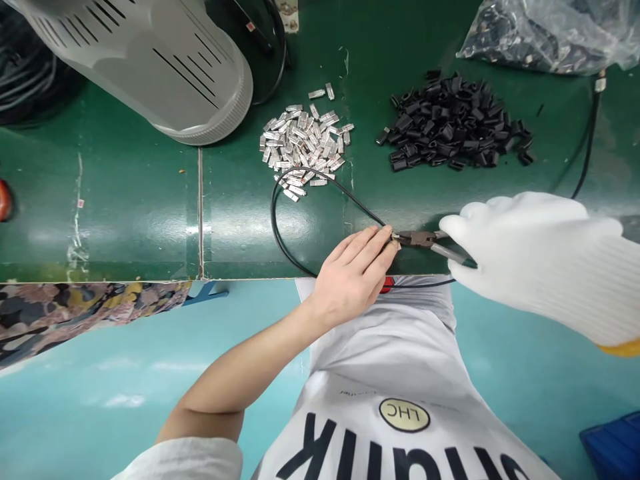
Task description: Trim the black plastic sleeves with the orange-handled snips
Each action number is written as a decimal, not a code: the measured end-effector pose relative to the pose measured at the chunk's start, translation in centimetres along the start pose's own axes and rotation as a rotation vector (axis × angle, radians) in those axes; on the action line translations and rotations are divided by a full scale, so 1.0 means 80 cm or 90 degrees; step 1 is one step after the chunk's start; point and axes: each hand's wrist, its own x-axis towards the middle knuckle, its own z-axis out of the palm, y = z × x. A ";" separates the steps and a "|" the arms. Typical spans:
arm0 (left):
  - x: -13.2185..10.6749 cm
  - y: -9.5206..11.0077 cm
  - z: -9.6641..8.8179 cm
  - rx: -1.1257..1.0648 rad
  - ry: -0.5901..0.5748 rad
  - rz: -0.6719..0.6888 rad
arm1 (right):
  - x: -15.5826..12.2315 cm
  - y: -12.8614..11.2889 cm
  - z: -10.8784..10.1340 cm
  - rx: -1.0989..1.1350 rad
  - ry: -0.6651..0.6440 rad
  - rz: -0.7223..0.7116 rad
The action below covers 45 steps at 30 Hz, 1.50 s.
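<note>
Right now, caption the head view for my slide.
Left hand holds the end of a black cable at pliers gripped by the gloved right hand, over a green bench.

The green counter has a seam running front to back. On it lie a heap of small silver metal shells and, apart to the right, a heap of black plastic sleeves. A black cable loops just in front of the shells. A grey machine housing stands rear left, and a clear bag of black parts rear right.
</note>
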 end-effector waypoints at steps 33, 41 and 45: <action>-0.001 -0.003 -0.001 -0.049 0.002 -0.025 | 0.049 0.025 0.022 -0.051 -0.063 -0.132; 0.002 0.000 -0.003 -0.022 0.007 -0.028 | 0.057 0.028 0.002 -0.065 -0.063 -0.144; 0.001 -0.001 -0.003 -0.033 0.003 -0.028 | 0.061 0.023 -0.012 -0.076 -0.092 -0.096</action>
